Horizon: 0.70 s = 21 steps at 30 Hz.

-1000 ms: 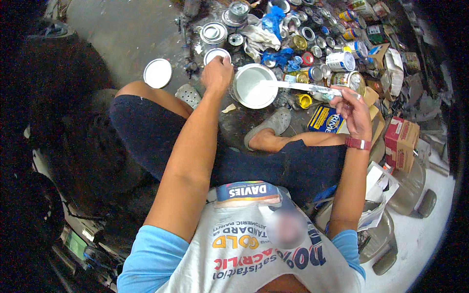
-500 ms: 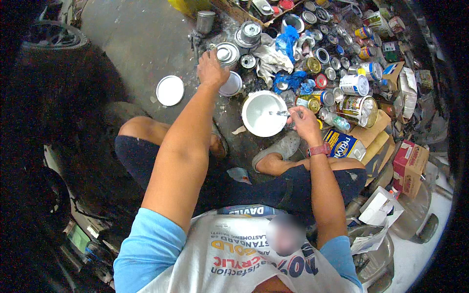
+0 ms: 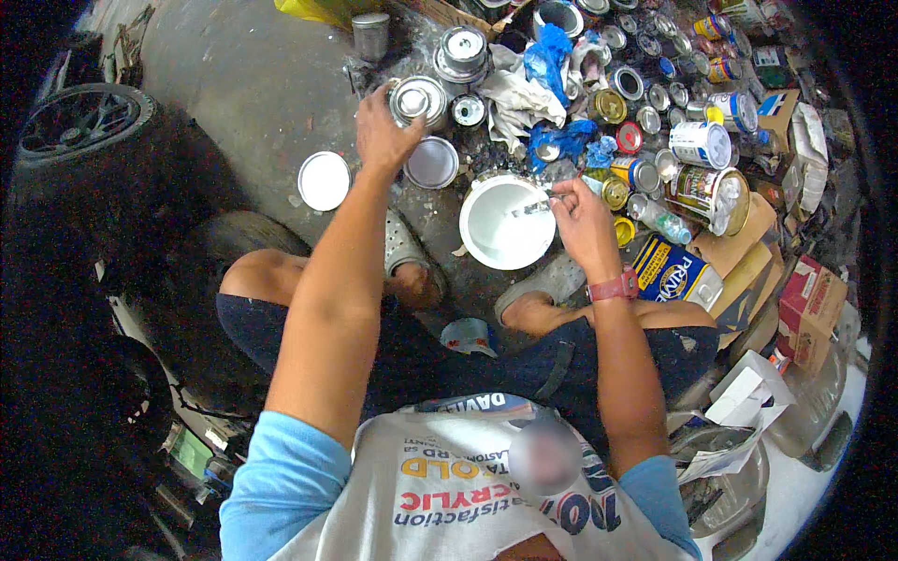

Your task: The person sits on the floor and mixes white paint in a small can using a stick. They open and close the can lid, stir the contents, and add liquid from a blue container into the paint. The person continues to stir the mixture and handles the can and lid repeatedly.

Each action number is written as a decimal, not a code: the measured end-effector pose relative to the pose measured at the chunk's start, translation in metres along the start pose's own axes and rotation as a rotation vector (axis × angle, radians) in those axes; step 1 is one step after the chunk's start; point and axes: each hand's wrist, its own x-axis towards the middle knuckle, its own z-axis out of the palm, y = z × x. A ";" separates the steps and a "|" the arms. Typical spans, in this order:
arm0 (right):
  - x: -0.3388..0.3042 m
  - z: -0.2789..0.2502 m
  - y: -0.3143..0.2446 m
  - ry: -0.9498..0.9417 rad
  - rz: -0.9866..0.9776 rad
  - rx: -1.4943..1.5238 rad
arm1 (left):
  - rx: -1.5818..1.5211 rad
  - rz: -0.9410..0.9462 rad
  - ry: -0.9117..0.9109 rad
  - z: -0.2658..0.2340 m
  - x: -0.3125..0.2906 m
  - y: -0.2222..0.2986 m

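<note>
My left hand [image 3: 385,133] is closed round the side of a silvery metal paint can [image 3: 418,101]; I cannot tell whether the can is off the floor. Just nearer me stands an open round container [image 3: 431,163] with a pale inside. To its left a white round lid [image 3: 324,180] lies flat on the floor. Between my feet and the cans sits a white bucket [image 3: 486,245], its inside white. Over the bucket's right rim, my right hand [image 3: 582,224] pinches a thin silvery tool [image 3: 531,208], its end inside the bucket; its exact kind is unclear.
Many paint cans [image 3: 702,145] crowd the right side. Blue crumpled cloths [image 3: 548,65] and a whitish rag [image 3: 520,105] lie among them. Farther off stands a grey metal cup [image 3: 370,37]. A dark wheel [image 3: 79,126] stands at the left, and a red carton [image 3: 809,309] at the right.
My left hand has shifted from over the can's near-left edge to a grip round its left side. My right hand keeps the tool at the bucket's rim. The view has shifted slightly.
</note>
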 end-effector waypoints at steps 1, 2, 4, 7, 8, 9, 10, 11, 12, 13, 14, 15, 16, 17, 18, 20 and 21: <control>0.001 0.000 0.000 0.000 -0.003 -0.011 | -0.002 -0.055 0.040 0.002 -0.016 -0.002; 0.002 0.001 -0.001 0.000 -0.007 -0.022 | 0.004 -0.139 0.055 0.004 -0.038 -0.003; 0.002 0.004 -0.002 0.017 -0.033 -0.023 | 0.035 -0.162 0.051 0.004 -0.080 -0.003; 0.003 0.008 -0.001 0.047 -0.092 -0.014 | 0.083 0.034 -0.003 0.005 -0.113 0.002; 0.003 0.008 -0.001 0.056 -0.111 -0.011 | 0.089 0.102 -0.019 0.005 -0.118 0.005; 0.002 0.009 -0.001 0.048 -0.114 -0.002 | 0.098 0.158 -0.052 0.004 -0.121 0.008; 0.002 0.009 -0.001 0.041 -0.118 0.008 | 0.116 0.146 -0.116 0.003 -0.120 0.011; 0.001 0.008 -0.001 0.035 -0.126 0.019 | 0.143 0.140 -0.158 0.002 -0.117 0.015; 0.000 0.008 -0.002 0.027 -0.129 0.019 | 0.172 0.127 -0.212 0.001 -0.113 0.017; 0.000 0.007 -0.003 0.022 -0.134 0.020 | 0.201 0.119 -0.251 -0.001 -0.109 0.020; -0.001 0.006 -0.004 0.026 -0.144 0.020 | 0.205 0.088 -0.256 0.000 -0.106 0.024; -0.002 0.006 -0.005 0.016 -0.140 0.009 | 0.213 0.062 -0.277 -0.001 -0.104 0.026; -0.002 0.006 -0.006 0.017 -0.141 -0.002 | 0.219 0.039 -0.291 0.000 -0.101 0.028; -0.003 0.006 -0.006 0.010 -0.137 -0.015 | 0.215 0.022 -0.296 0.001 -0.099 0.030; -0.004 0.007 -0.005 0.019 -0.157 -0.005 | 0.223 0.016 -0.295 0.002 -0.098 0.030; -0.003 0.010 -0.002 0.040 -0.212 0.021 | 0.221 0.008 -0.289 0.004 -0.098 0.029; -0.003 0.012 0.000 0.000 -0.211 0.017 | 0.209 0.014 -0.273 0.005 -0.099 0.027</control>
